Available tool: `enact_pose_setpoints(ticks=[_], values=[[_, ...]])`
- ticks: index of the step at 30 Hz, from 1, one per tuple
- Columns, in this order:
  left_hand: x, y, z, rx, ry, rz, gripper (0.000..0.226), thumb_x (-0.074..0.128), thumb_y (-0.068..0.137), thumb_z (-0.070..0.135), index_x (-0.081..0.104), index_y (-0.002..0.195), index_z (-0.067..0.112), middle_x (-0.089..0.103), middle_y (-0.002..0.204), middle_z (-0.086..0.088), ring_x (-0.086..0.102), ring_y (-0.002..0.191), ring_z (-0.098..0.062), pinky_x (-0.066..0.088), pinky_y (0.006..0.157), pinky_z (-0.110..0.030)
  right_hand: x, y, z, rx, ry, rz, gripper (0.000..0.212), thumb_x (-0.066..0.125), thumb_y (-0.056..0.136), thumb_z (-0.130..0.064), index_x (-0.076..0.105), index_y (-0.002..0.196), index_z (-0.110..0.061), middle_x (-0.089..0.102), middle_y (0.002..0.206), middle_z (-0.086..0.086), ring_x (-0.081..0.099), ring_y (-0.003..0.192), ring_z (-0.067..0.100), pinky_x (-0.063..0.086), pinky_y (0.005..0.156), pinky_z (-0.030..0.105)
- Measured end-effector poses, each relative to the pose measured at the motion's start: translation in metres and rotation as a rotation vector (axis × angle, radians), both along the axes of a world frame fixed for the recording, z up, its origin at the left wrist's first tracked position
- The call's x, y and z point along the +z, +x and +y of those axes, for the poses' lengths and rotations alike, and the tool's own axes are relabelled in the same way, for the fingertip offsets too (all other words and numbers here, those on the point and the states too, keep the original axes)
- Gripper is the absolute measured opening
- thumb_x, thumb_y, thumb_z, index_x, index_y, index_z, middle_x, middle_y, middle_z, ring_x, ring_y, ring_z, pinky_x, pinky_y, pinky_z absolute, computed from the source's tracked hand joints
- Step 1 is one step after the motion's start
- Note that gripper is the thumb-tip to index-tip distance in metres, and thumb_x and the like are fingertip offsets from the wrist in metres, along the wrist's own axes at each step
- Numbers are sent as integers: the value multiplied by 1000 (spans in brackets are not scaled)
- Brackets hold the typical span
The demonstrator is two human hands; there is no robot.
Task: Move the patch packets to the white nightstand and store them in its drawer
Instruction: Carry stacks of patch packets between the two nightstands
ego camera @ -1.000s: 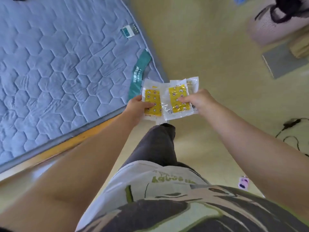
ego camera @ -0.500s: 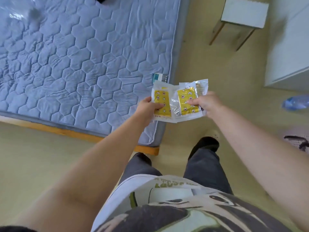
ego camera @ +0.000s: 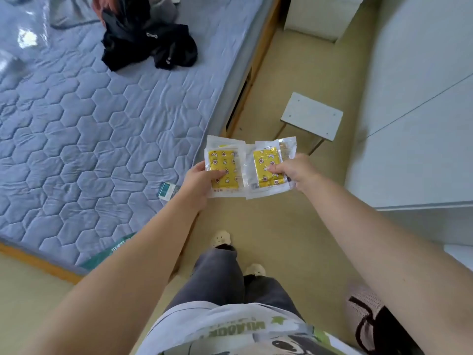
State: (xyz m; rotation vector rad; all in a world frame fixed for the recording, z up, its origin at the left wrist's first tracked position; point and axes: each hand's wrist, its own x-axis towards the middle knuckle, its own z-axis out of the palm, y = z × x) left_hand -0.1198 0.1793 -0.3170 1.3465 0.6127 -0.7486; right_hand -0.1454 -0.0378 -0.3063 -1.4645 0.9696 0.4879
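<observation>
Above the yellowish floor [ego camera: 294, 73] beside a bed, the fingers [ego camera: 274, 169] of the right hand [ego camera: 297, 172] pinch the right packet [ego camera: 266, 160] on its yellow star-printed sheet, while the left hand [ego camera: 201, 183] grips the left packet [ego camera: 222, 160], thumb on top and the other fingers hidden beneath. Both packets are clear pouches held flat in the air, side by side, their inner edges overlapping; at least a third packet [ego camera: 288, 147] pokes out behind the right one. Beyond them stands a small white stool [ego camera: 311, 116], and farther off, at the head end of the bed, a white nightstand [ego camera: 317, 19]. A quilted grey-blue mattress [ego camera: 102, 124] carrying crumpled black clothing [ego camera: 148, 44] fills the left side; a white wardrobe [ego camera: 422, 98] lines the right. Pale slippers [ego camera: 221, 238] show below, with a knitted bag [ego camera: 368, 311] at lower right
</observation>
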Motion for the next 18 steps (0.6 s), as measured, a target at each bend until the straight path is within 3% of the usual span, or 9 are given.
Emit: enact_pose_setpoints(ticks=[4,6,9,12,16,18], values=[[6,69,-26,24,6,-56,23,65,83,-5,63,98,13,73,96,-8,72,85,-26,59,69,-40,9,71,-27,-7,37,-71,24,79,68,6,63,82,-6,72,93,14,70,84,29,57,80,46],[8,116,-41,14,21,-67,23,66,83,-4,63,99,13,72,100,-10,71,87,-27,59,71,-41,12,117,-41,-11,52,-84,24,79,68,5,64,85,-5,72,92,14,71,82,27,58,76,42],[12,208,-63,-37,42,-112,21,66,84,-3,63,97,13,72,98,-9,71,86,-26,59,71,-39,8,201,-63,-34,51,-82,37,84,62,0,66,94,-3,72,95,14,70,88,30,56,82,47],[22,311,-92,-96,69,-165,19,65,85,-3,63,93,14,71,94,-7,71,82,-22,58,69,-36,13,294,-88,-67,3,-86,42,86,60,-6,64,96,-5,71,98,12,67,95,28,53,70,37],[43,422,-130,-164,128,-203,19,68,85,2,64,95,17,71,96,-3,71,84,-19,58,70,-35,43,389,-120,-141,20,-109,41,81,66,2,64,104,0,71,97,15,69,91,30,55,85,49],[52,463,-149,-173,127,-191,19,68,85,2,64,95,17,71,96,-3,70,86,-20,57,75,-37,53,422,-139,-174,15,-112,42,82,65,2,64,103,0,71,97,16,69,90,31,54,86,51]])
